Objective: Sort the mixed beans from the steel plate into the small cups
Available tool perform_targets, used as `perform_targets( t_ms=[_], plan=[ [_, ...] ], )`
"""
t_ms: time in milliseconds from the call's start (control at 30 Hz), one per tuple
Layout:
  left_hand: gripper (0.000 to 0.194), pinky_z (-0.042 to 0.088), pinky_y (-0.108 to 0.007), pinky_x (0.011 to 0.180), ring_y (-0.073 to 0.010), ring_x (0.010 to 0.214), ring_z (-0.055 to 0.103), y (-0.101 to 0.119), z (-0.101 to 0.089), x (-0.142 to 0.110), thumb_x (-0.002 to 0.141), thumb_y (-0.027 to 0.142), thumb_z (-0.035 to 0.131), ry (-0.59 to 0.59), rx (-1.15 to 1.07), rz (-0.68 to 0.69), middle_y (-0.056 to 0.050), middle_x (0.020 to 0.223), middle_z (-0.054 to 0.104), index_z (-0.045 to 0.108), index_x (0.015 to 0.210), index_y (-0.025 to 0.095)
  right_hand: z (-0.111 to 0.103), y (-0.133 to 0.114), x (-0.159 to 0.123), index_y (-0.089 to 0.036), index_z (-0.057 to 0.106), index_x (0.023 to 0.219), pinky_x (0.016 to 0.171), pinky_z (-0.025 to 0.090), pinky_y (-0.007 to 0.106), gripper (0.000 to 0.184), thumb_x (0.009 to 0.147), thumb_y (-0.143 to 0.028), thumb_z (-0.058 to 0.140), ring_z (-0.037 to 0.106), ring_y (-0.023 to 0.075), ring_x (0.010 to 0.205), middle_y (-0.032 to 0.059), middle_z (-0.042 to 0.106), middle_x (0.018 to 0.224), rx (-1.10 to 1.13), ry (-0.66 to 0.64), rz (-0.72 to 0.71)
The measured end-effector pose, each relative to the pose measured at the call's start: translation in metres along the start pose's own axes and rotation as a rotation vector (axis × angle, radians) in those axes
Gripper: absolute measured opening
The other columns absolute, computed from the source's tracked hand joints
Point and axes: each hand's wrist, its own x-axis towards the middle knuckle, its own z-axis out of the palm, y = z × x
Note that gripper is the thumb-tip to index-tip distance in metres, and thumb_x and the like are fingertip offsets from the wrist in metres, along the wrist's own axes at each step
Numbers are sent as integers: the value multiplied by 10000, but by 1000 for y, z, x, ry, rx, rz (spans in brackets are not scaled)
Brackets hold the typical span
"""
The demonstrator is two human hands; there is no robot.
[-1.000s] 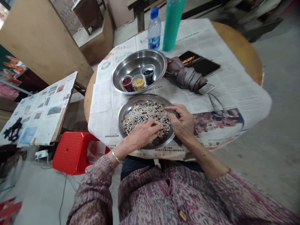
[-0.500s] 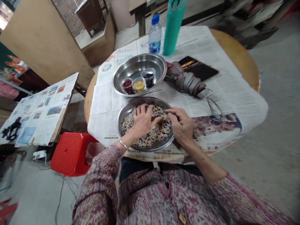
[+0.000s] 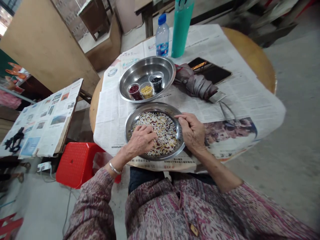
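Note:
A shallow stainless steel basin (image 3: 157,104) near the table's front edge holds a mix of white grains and red, yellow and dark beans (image 3: 162,133). Over the left side of the mix is my left hand (image 3: 143,137), its fingers curled down and closed; whatever they hold is hidden. My right hand (image 3: 193,131) grips the basin's right rim, thumb and index finger at the edge. Behind it, a larger steel basin (image 3: 135,75) carries three clear cups: dark red beans (image 3: 134,90), yellow beans (image 3: 146,91) and black beans (image 3: 157,82).
Newspaper (image 3: 107,123) covers the round table. Behind the basins stand a water bottle (image 3: 162,36) and a green bottle (image 3: 182,30). A folded umbrella (image 3: 200,86) and a dark tablet (image 3: 212,71) lie to the right. A red stool (image 3: 76,163) is at the left.
My left hand has moved left and toward me across the mix, and its spread fingers have curled in. My right hand stays at the rim.

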Motion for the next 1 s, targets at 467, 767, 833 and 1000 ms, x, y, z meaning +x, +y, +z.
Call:
perform_targets(
  t_ms=[467, 767, 833, 1000],
  plan=[
    [573, 158, -648, 1273, -294, 1604, 190, 9, 28, 27, 1032, 527, 475, -37, 100, 244, -72, 1696, 314, 397, 1563, 325, -1, 5, -1, -274, 728, 885, 979, 530, 444, 218, 934, -357, 533, 679, 240, 1031, 57, 734, 1000, -23, -6, -9],
    [783, 151, -686, 1265, -372, 1611, 121, -20, 30, 25, 999, 628, 465, 42, 125, -208, -139, 1728, 195, 267, 1631, 212, -2, 3, -1, -267, 731, 883, 941, 535, 446, 202, 926, -330, 544, 673, 242, 1025, 69, 721, 998, -23, -18, -19],
    [875, 190, -677, 1258, -394, 1609, 106, -18, 31, 12, 972, 685, 463, -15, 122, -282, -160, 1734, 143, 212, 1648, 190, -2, 2, -1, -262, 734, 900, 939, 534, 454, 208, 930, -329, 540, 672, 245, 1024, 73, 722, 1000, -25, -24, -10],
    [941, 185, -666, 1259, -385, 1613, 91, 7, 45, 1, 944, 760, 423, -47, 171, -156, -156, 1739, 114, 173, 1659, 201, -2, 3, -1, -268, 728, 900, 956, 530, 478, 197, 924, -328, 541, 670, 261, 1043, 83, 720, 1016, -30, -20, -17]
  ],
)
